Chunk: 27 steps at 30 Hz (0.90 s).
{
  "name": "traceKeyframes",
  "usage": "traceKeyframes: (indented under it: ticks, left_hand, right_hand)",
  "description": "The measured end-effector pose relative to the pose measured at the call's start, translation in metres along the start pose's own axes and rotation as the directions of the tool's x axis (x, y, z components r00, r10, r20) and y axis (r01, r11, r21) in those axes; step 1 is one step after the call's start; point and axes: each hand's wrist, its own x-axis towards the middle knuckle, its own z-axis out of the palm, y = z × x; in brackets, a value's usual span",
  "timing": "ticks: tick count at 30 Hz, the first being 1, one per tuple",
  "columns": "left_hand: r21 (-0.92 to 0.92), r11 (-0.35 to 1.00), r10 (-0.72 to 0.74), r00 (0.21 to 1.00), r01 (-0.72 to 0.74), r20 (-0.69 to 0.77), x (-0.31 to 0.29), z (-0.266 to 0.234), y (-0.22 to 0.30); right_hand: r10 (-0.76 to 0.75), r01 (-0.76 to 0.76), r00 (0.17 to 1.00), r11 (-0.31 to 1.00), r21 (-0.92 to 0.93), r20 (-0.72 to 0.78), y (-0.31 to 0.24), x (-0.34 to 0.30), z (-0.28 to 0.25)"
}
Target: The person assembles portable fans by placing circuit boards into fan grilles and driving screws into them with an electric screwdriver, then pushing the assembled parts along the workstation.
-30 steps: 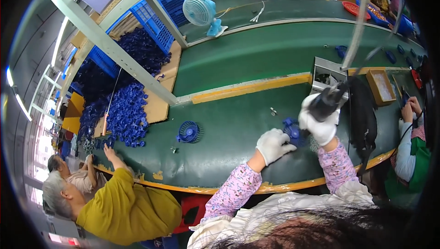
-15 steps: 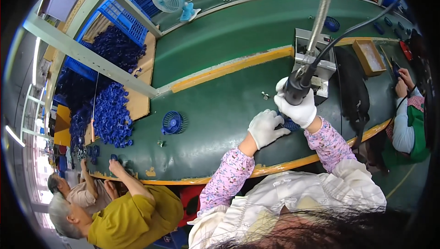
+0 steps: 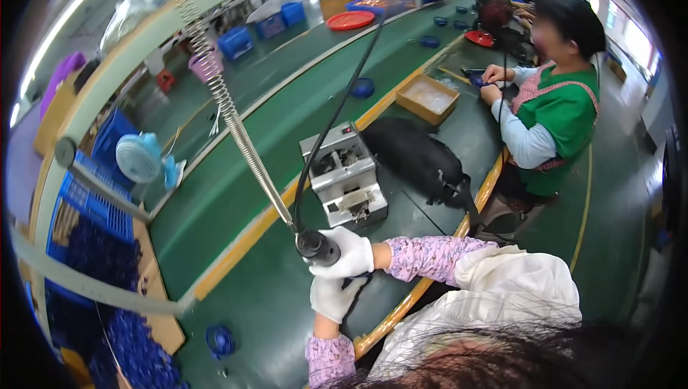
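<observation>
Your left hand point(image 3: 331, 297), in a white glove, sits low over the green worktop point(image 3: 236, 195) close to its yellow near edge, fingers curled down onto something dark beneath them; you cannot tell what it is. Just above it and touching, your right hand point(image 3: 349, 254) is wrapped tight around the black powered screwdriver point(image 3: 317, 246), which hangs tilted from a coiled metal spring point(image 3: 222, 102) with a black cable point(image 3: 337, 113) running up beside it. Both of your sleeves are pink and floral.

Down toward the worktop's left end, 1 small blue round part point(image 3: 219, 339) lies alone, near a heap of the same blue parts point(image 3: 107, 303) by the blue crates.

Just beyond your hands stands a grey metal feeder box point(image 3: 345, 178), and beside it to the right lies a black bag point(image 3: 419, 160). Farther along, a shallow cardboard tray point(image 3: 428, 99) sits by the yellow stripe. A co-worker in a green apron point(image 3: 559, 113) works at the near edge there. A small blue fan point(image 3: 141, 158) stands across the belt.
</observation>
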Motion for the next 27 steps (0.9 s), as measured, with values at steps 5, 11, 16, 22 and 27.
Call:
traceKeyframes:
  ticks: [5, 11, 16, 22, 27]
  left_hand:
    - [0.089, 0.993, 0.079, 0.996, -0.075, -0.044, 0.006, 0.010, -0.007]
    - [0.088, 0.993, 0.080, 0.996, -0.076, -0.041, 0.005, 0.011, -0.009]
    - [0.051, 0.999, 0.011, 1.000, -0.009, -0.029, -0.001, 0.011, -0.011]
    - [0.094, 0.995, 0.034, 0.998, -0.028, -0.060, 0.002, 0.009, -0.005]
    - [0.147, 0.981, 0.135, 0.990, -0.128, -0.040, 0.007, -0.011, -0.002]
  right_hand:
    - [-0.027, 0.024, 0.998, 0.999, -0.049, -0.055, -0.010, -0.004, -0.013]
    - [-0.056, 0.052, 0.997, 0.996, -0.078, -0.053, -0.007, -0.003, -0.013]
    - [-0.118, 0.116, 0.993, 0.989, -0.089, -0.017, -0.005, -0.001, -0.009]
    - [-0.146, 0.145, 0.989, 0.976, -0.165, 0.006, -0.001, -0.004, -0.011]
    - [0.087, -0.056, 0.986, 0.977, 0.207, -0.143, -0.026, -0.007, -0.022]
